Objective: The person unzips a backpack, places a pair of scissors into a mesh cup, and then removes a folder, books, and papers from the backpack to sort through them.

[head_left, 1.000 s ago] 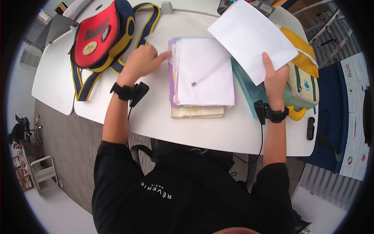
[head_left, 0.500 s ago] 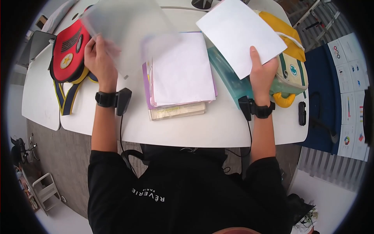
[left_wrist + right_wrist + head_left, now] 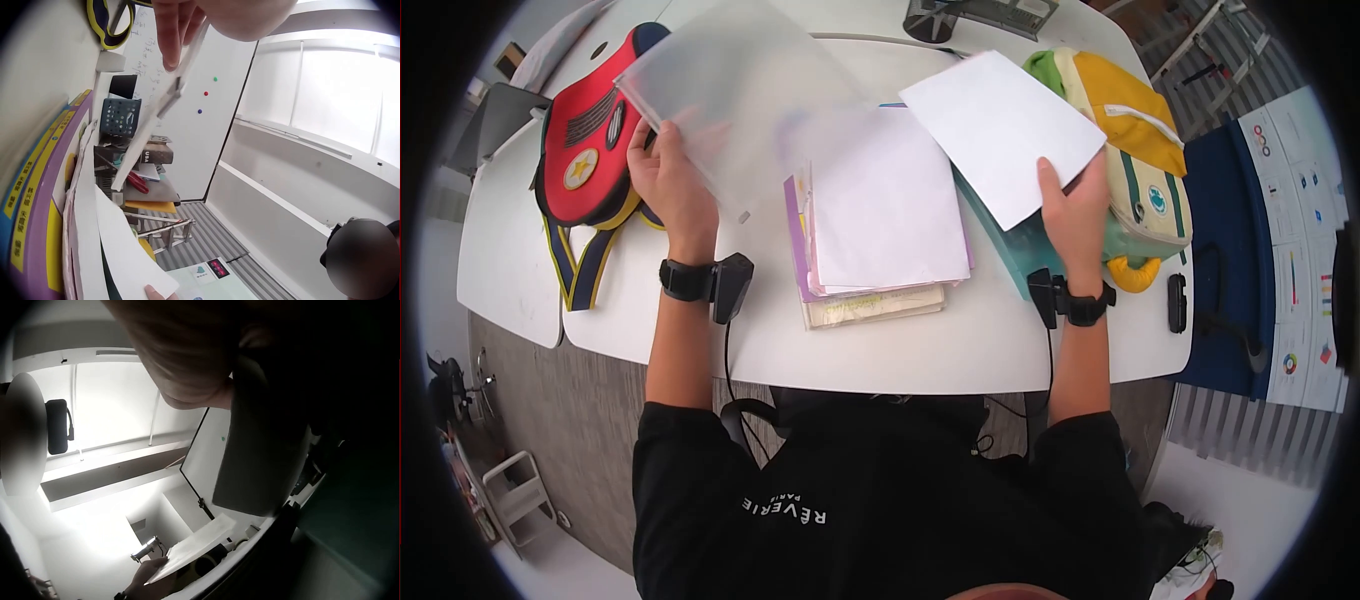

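My left hand [image 3: 675, 195] pinches the edge of a clear, frosted zip document pouch [image 3: 735, 95], thumb on top; its slider [image 3: 179, 89] shows in the left wrist view. The pouch is raised at the left, its right side overlapping a stack of white papers [image 3: 890, 200] in the head view. My right hand [image 3: 1080, 215] grips white paper [image 3: 1000, 130] by its near right corner, thumb on the upper face. This paper is held over a teal folder [image 3: 1010, 250]. Under the stack are purple and yellow books [image 3: 47, 206], whose spines show in the left wrist view.
A red and navy bag [image 3: 585, 150] with straps lies left of the pouch. On the right stands a cream, green and yellow backpack [image 3: 1145, 200], close to my right hand. A black case [image 3: 1177, 303] lies near the table's right edge, and a black pen holder [image 3: 928, 18] stands at the back.
My left hand has taken hold of the pouch, lifted it off the paper stack and carried it left. My right hand keeps its grip on the white paper, which has come slightly nearer.
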`<action>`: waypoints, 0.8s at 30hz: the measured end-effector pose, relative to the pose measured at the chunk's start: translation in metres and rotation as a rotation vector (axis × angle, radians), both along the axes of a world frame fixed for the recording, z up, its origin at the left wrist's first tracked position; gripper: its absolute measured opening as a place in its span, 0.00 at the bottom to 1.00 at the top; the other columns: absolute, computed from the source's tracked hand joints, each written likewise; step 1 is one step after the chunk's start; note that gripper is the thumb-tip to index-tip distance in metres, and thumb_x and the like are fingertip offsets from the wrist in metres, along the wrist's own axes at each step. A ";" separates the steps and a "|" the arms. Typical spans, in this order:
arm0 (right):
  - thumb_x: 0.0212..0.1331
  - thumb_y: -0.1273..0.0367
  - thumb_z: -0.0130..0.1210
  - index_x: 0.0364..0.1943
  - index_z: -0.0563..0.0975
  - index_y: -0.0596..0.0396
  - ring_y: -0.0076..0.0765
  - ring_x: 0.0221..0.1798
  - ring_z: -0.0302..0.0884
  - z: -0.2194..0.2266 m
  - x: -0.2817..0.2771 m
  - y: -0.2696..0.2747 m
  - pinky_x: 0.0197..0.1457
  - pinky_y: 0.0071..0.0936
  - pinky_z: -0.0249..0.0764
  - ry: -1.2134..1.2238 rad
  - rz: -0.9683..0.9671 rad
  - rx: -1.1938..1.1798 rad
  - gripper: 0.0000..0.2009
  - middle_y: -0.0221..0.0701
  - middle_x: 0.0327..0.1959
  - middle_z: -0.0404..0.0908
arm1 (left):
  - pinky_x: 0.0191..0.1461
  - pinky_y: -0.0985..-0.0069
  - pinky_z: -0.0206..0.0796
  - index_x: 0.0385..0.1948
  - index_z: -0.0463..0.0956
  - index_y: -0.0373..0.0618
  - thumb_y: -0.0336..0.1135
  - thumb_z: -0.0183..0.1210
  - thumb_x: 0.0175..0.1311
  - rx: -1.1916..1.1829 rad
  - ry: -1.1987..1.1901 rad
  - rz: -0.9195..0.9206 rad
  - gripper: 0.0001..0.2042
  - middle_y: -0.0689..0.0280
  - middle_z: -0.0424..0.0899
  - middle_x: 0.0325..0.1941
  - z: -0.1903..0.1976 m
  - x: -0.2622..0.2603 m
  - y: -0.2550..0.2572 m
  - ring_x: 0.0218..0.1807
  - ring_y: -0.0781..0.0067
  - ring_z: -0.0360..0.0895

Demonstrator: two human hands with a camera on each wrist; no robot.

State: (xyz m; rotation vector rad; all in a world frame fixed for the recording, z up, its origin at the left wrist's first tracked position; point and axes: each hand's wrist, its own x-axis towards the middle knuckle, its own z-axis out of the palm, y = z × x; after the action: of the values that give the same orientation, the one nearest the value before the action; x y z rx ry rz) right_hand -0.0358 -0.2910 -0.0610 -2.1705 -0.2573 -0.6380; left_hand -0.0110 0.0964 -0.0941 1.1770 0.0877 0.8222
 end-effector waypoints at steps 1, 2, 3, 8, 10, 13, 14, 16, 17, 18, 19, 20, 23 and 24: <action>0.60 0.76 0.55 0.62 0.66 0.67 0.43 0.58 0.75 0.004 -0.002 0.003 0.59 0.32 0.72 -0.029 0.001 0.065 0.25 0.50 0.53 0.77 | 0.53 0.68 0.79 0.61 0.55 0.31 0.27 0.51 0.72 0.010 -0.025 0.008 0.20 0.46 0.79 0.53 -0.001 0.001 0.002 0.50 0.64 0.81; 0.60 0.76 0.55 0.64 0.64 0.67 0.43 0.60 0.74 0.006 -0.004 0.006 0.61 0.32 0.71 -0.055 0.002 0.129 0.26 0.50 0.54 0.77 | 0.54 0.70 0.77 0.64 0.52 0.32 0.27 0.51 0.72 0.018 -0.049 0.016 0.24 0.46 0.79 0.53 0.000 0.000 0.001 0.51 0.65 0.80; 0.60 0.76 0.55 0.64 0.64 0.67 0.43 0.60 0.74 0.002 -0.001 0.006 0.61 0.32 0.71 -0.049 0.012 0.126 0.26 0.50 0.54 0.77 | 0.54 0.70 0.77 0.64 0.52 0.32 0.27 0.51 0.72 0.015 -0.044 0.026 0.24 0.46 0.79 0.53 0.001 -0.002 -0.001 0.51 0.65 0.80; 0.62 0.78 0.53 0.67 0.62 0.65 0.30 0.34 0.83 0.005 -0.008 0.012 0.39 0.26 0.80 0.469 0.232 0.405 0.28 0.45 0.44 0.81 | 0.54 0.83 0.70 0.64 0.66 0.30 0.26 0.51 0.73 0.026 -0.067 0.113 0.20 0.56 0.80 0.55 0.007 -0.003 0.004 0.51 0.78 0.77; 0.62 0.79 0.53 0.65 0.65 0.66 0.27 0.28 0.82 -0.004 -0.004 0.012 0.33 0.24 0.79 0.456 0.268 0.392 0.25 0.44 0.42 0.82 | 0.53 0.84 0.70 0.61 0.70 0.30 0.26 0.51 0.73 -0.048 -0.098 0.117 0.17 0.59 0.80 0.54 0.011 -0.001 -0.004 0.50 0.81 0.76; 0.63 0.80 0.52 0.61 0.71 0.66 0.26 0.24 0.81 -0.011 -0.002 0.013 0.30 0.22 0.79 0.444 0.277 0.362 0.20 0.43 0.40 0.83 | 0.52 0.83 0.71 0.63 0.68 0.30 0.25 0.51 0.73 -0.105 -0.103 0.074 0.19 0.63 0.80 0.50 0.007 -0.007 -0.002 0.47 0.83 0.75; 0.63 0.80 0.51 0.58 0.75 0.67 0.27 0.26 0.82 -0.011 -0.001 0.013 0.31 0.22 0.79 0.426 0.258 0.339 0.18 0.44 0.40 0.83 | 0.51 0.82 0.72 0.65 0.65 0.29 0.25 0.51 0.72 -0.115 -0.116 0.041 0.21 0.62 0.79 0.52 0.012 -0.009 -0.007 0.47 0.82 0.76; 0.64 0.79 0.51 0.56 0.76 0.68 0.28 0.27 0.83 -0.003 0.009 0.018 0.33 0.22 0.80 0.434 0.275 0.295 0.17 0.44 0.39 0.84 | 0.50 0.77 0.75 0.69 0.57 0.28 0.24 0.52 0.70 -0.088 -0.112 0.002 0.26 0.57 0.73 0.60 0.011 -0.012 -0.008 0.47 0.76 0.78; 0.64 0.79 0.51 0.55 0.77 0.68 0.29 0.28 0.84 0.002 0.016 0.022 0.34 0.21 0.80 0.437 0.284 0.262 0.15 0.45 0.39 0.84 | 0.50 0.77 0.75 0.69 0.57 0.28 0.24 0.52 0.70 -0.091 -0.111 0.004 0.26 0.57 0.73 0.60 0.009 -0.013 -0.009 0.47 0.76 0.78; 0.64 0.79 0.51 0.55 0.77 0.68 0.29 0.28 0.84 0.006 0.025 0.025 0.34 0.21 0.80 0.435 0.284 0.262 0.15 0.45 0.39 0.84 | 0.50 0.76 0.76 0.69 0.56 0.28 0.24 0.52 0.70 0.008 -0.106 0.040 0.27 0.55 0.71 0.63 0.007 -0.012 -0.010 0.48 0.74 0.79; 0.65 0.79 0.51 0.55 0.77 0.68 0.30 0.30 0.85 0.011 0.037 0.030 0.36 0.21 0.81 0.395 0.286 0.220 0.15 0.45 0.38 0.85 | 0.49 0.75 0.77 0.70 0.55 0.28 0.24 0.52 0.70 0.107 -0.106 0.077 0.28 0.53 0.69 0.65 0.007 -0.012 -0.010 0.49 0.71 0.80; 0.65 0.78 0.51 0.54 0.78 0.68 0.30 0.31 0.85 0.014 0.050 0.035 0.37 0.22 0.82 0.354 0.289 0.180 0.15 0.45 0.38 0.85 | 0.49 0.75 0.77 0.70 0.55 0.28 0.24 0.52 0.70 0.109 -0.114 0.078 0.28 0.53 0.69 0.65 0.010 -0.012 -0.013 0.49 0.71 0.80; 0.65 0.76 0.53 0.57 0.77 0.65 0.29 0.32 0.84 0.009 0.086 0.063 0.42 0.21 0.82 0.423 0.328 0.434 0.17 0.39 0.40 0.85 | 0.49 0.75 0.77 0.71 0.51 0.29 0.23 0.51 0.70 0.151 -0.194 0.054 0.30 0.52 0.69 0.67 0.016 -0.017 -0.023 0.52 0.68 0.81; 0.65 0.76 0.53 0.57 0.77 0.65 0.29 0.32 0.84 0.005 0.093 0.072 0.42 0.21 0.82 0.422 0.336 0.436 0.17 0.39 0.40 0.85 | 0.49 0.75 0.77 0.72 0.49 0.29 0.24 0.51 0.70 0.150 -0.199 0.024 0.30 0.51 0.69 0.66 0.016 -0.018 -0.023 0.52 0.67 0.81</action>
State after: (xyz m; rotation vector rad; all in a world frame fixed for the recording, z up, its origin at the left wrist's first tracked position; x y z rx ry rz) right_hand 0.0568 -0.2186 -0.0556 -1.7322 -0.2235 -0.0296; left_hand -0.0290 0.0732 -0.0782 1.2299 -0.1257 0.9767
